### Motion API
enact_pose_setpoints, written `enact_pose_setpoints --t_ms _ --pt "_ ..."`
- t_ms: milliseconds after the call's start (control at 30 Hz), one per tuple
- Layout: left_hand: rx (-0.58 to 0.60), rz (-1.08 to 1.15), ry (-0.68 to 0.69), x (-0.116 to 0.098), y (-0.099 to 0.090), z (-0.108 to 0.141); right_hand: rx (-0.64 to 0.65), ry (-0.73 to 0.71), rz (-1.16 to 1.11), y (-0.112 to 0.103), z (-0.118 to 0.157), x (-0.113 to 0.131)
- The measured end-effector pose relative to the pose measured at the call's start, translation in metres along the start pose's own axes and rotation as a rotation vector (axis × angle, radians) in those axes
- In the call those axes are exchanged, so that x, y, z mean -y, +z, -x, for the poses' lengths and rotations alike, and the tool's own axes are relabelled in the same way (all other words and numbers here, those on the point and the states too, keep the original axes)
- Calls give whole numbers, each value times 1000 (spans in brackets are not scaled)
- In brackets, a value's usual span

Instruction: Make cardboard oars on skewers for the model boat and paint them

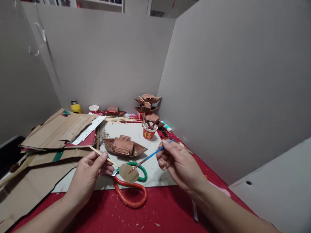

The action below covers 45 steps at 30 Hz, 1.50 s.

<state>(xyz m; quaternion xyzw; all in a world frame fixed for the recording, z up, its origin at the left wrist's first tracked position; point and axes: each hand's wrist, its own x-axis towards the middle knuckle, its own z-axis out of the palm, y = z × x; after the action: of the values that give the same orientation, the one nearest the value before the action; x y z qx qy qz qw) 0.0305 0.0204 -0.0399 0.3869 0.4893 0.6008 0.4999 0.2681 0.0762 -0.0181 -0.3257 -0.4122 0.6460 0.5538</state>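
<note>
My left hand (pixel 96 166) pinches a thin wooden stick (pixel 97 150), with a small piece of bare cardboard (pixel 125 173) at its far end. Between thumb and fingers, my right hand (pixel 176 158) grips a blue paintbrush (pixel 153 153). The brown bristles meet the cardboard's face, or hover just over it. Below the cardboard lie scissors with one green and one orange handle (pixel 132 204), their blades mostly hidden by my left hand. A brown model boat (pixel 122 146) with a cabin rests behind them. Further back, a red and white paper cup (pixel 150 132) has brown paint on its inside.
Stacked cardboard sheets (pixel 48 132) fill the left side. Along the back stand a yellow bottle (pixel 75 106), another white-rimmed cup (pixel 94 109), more model boats (pixel 147 108) and a row of wooden sticks (pixel 121 119). Grey panels (pixel 230 71) enclose the red-covered table.
</note>
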Motion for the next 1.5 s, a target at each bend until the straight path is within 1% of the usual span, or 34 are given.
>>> enact_pose_setpoints --t_ms 167,367,600,833,967,1200,1400,1500 --pt "11 -30 -4 -2 0 2 5 -8 28 3 -2 -9" --pt "14 -39 -15 -5 3 4 5 -31 60 -1 -6 -14" --pt "-42 -27 -15 -3 0 1 87 -61 103 -10 -2 -15" --pt "-6 -49 -21 -2 2 1 78 -69 71 -4 -1 -16" --pt "0 -47 -19 -3 3 3 111 -44 86 -2 0 -19" --pt "-36 -4 -31 -2 1 -2 184 0 90 -8 3 -17" --pt "-6 -9 -40 0 0 -2 128 -59 52 -8 3 -14" --pt "-1 2 -40 1 0 -1 122 -53 67 -6 2 -15"
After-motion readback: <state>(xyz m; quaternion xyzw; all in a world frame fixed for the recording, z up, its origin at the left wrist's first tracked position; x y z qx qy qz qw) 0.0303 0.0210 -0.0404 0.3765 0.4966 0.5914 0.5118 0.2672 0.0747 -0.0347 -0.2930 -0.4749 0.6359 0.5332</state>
